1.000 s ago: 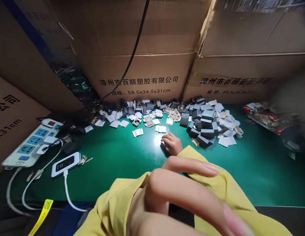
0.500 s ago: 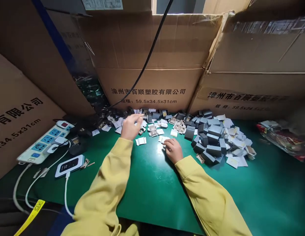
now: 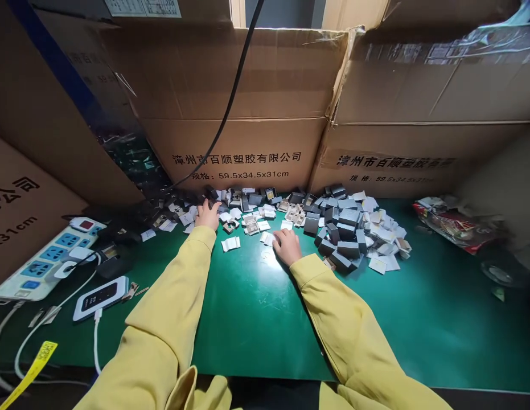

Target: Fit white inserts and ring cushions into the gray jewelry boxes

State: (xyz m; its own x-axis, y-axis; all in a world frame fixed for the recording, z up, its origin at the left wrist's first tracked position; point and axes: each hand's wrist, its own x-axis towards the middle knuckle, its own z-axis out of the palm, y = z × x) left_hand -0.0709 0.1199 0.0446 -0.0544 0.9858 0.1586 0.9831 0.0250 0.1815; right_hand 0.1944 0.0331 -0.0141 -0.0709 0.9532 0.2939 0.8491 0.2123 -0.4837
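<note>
Both my arms in yellow sleeves reach forward over a green table mat [image 3: 256, 319]. My left hand [image 3: 208, 215] rests among the small white slips and dark parts at the back of the mat, fingers curled down onto them; what it grips, if anything, is hidden. My right hand [image 3: 286, 246] lies knuckles up on the mat beside a white folded slip [image 3: 267, 238], fingers curled under. A heap of small dark grey boxes [image 3: 344, 228] mixed with white paper slips sits just right of that hand. Another white slip [image 3: 230, 244] lies between the hands.
Big cardboard cartons [image 3: 247, 102] wall in the back and left. A black cable [image 3: 230, 97] hangs down across them. A white and blue power strip [image 3: 46, 256] and a small white device [image 3: 100, 295] with a cord lie at the left. Crumpled wrappers [image 3: 452, 219] lie at the right.
My left hand, close to the camera a second ago, has reached out to the pile at the back of the mat. My right hand has stayed by the white slip.
</note>
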